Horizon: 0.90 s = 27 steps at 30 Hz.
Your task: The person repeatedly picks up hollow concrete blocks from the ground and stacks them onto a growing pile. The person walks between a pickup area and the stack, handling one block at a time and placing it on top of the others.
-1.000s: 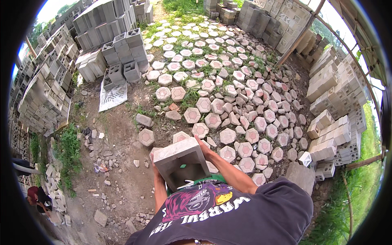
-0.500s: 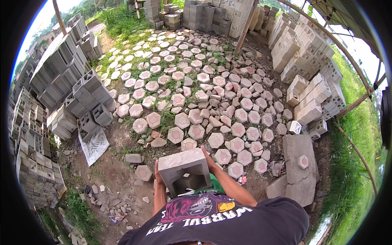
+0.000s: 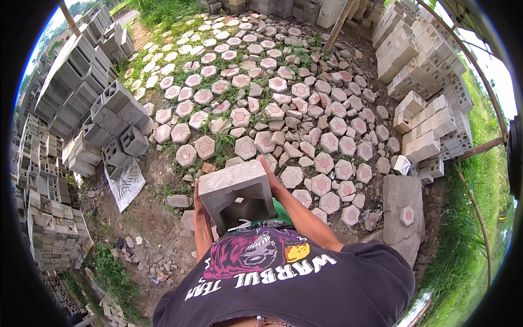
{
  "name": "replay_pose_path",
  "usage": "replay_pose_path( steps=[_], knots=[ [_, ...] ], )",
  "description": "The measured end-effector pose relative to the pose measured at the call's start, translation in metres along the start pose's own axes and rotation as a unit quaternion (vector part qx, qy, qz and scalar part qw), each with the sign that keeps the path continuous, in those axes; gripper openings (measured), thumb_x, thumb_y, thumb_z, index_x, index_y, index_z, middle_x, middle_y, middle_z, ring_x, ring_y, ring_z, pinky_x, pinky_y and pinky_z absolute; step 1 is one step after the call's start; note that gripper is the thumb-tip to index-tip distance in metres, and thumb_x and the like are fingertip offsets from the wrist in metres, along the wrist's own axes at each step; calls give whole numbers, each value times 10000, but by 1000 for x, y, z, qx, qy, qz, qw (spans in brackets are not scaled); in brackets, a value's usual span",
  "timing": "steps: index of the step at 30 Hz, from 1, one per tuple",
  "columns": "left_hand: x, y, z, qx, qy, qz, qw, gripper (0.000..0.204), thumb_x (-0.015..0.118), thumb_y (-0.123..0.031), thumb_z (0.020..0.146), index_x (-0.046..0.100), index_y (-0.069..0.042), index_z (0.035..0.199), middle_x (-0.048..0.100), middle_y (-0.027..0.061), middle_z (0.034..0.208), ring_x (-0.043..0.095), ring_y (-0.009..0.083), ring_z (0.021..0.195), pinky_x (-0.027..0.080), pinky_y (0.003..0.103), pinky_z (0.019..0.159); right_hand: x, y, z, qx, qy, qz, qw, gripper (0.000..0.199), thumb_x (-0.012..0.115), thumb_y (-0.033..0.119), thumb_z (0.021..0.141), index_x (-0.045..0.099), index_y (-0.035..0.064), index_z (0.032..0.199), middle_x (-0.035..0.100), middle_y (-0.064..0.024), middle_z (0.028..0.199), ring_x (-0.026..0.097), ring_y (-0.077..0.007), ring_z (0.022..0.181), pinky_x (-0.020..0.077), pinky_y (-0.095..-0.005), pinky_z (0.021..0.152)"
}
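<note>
A grey hollow concrete block (image 3: 234, 180) is held up close in front of my body, its open recessed side facing me and a small diamond-shaped hole showing in its far wall. My left hand (image 3: 199, 203) presses against its left side. On the opposite side my right hand (image 3: 270, 175) grips the block's far right edge. Both hands are closed on the block between them, though most of the fingers are hidden behind it. Beyond it, hexagonal paving stones (image 3: 240, 117) with reddish centres spread over the ground among broken pieces and grass.
Grey concrete blocks (image 3: 111, 117) are stacked at the left, beside a white printed sheet (image 3: 125, 185). More pale blocks (image 3: 427, 128) stand piled at the right. A concrete slab (image 3: 400, 218) lies at the near right. A wooden post (image 3: 339, 26) rises at the back.
The block has moved up and slightly left in view, with both hands still on it. The surroundings have shifted as the head view tilted further down.
</note>
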<state>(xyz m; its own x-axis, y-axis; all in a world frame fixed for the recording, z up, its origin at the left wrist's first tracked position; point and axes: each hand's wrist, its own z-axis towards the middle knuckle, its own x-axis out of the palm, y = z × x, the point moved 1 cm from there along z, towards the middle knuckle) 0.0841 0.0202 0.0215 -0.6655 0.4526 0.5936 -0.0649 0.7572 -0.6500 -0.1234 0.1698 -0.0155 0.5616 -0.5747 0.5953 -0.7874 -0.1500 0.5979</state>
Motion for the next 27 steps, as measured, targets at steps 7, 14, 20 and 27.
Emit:
replay_pose_path(
  steps=[7,14,20,27],
  knots=[
    [40,-24,93,-13,14,-5,1000,764,344,-668,908,507,-23,1283,581,130,1217,571,255,1071,447,377,945,-31,70,65,-20,-40,-27,999,807,403,714,863,542,23,1257,601,-91,1196,569,-196,1041,436,-313,923],
    [70,-40,182,-48,36,-9,998,763,344,-666,909,510,-20,1279,584,131,1211,573,254,1067,448,376,943,-65,123,105,-42,-39,28,998,810,368,708,877,515,31,1296,576,-102,1253,562,-216,1100,435,-326,951],
    [90,-71,290,-86,67,-11,994,762,344,-665,910,512,-17,1275,586,132,1206,574,253,1064,450,374,941,-79,183,159,-54,-60,78,994,790,356,690,892,518,30,1295,579,-101,1254,565,-209,1110,429,-329,972],
    [139,-151,451,-103,93,36,990,705,345,-616,938,520,-21,1273,590,115,1207,571,237,1075,445,351,941,-83,290,246,-116,-103,158,975,805,366,692,888,517,12,1291,580,-109,1244,564,-211,1110,433,-322,958]
  ],
)
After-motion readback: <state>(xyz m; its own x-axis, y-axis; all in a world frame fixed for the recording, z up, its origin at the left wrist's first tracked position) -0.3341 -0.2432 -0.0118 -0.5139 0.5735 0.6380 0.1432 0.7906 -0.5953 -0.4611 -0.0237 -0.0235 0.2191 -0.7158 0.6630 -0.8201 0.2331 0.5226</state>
